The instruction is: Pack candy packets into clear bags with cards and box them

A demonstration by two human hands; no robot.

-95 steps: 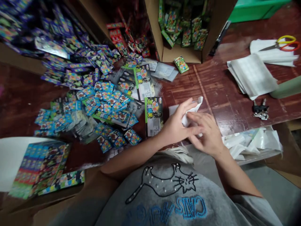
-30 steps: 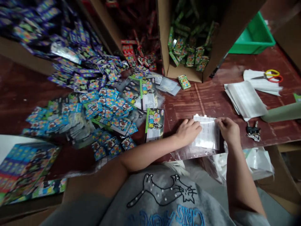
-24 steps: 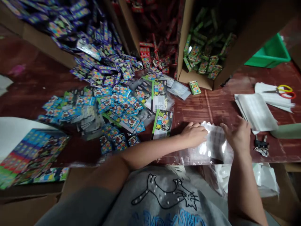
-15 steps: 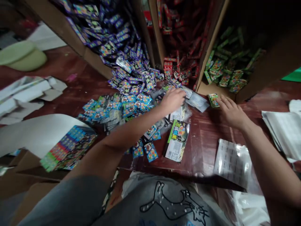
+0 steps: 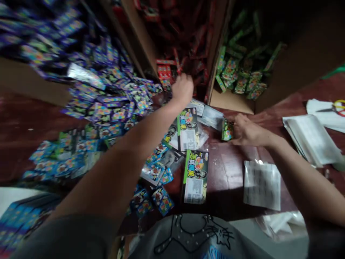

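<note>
- Right of centre on the table (image 5: 226, 165), the small green box (image 5: 227, 130) is gripped at its right end by the fingers of the right hand (image 5: 244, 131); whether it is lifted cannot be told.
- At the far centre, the left hand (image 5: 183, 89) is held before the red packs (image 5: 164, 70); its fingertips are hidden and dark, so whether anything is grasped cannot be told.
- Progress, as judged: one green box is secured; no red pack is plainly seen in hand. Box and left hand are set apart, not brought together.
- Near right, a pale printed sheet (image 5: 262, 185) is laid flat, touched by neither hand.
- Near centre, a black-and-green card (image 5: 196, 176) is likewise left untouched.
- Left over in quantity: green packs (image 5: 242, 81) in the far right carton (image 5: 229, 100), purple packs (image 5: 107, 86) heaped far left, blue packs (image 5: 163, 201) strewn nearer.
- Pose, right: palm turned down, fingers pointed left; the forearm (image 5: 299, 165) is angled in from the near right.
- Pose, left: back of hand uppermost; the arm (image 5: 129, 154) is stretched from the near left, across the blue packs.
- Far right: white sheets (image 5: 312, 140) are stacked, scissors (image 5: 339, 107) laid beyond.
</note>
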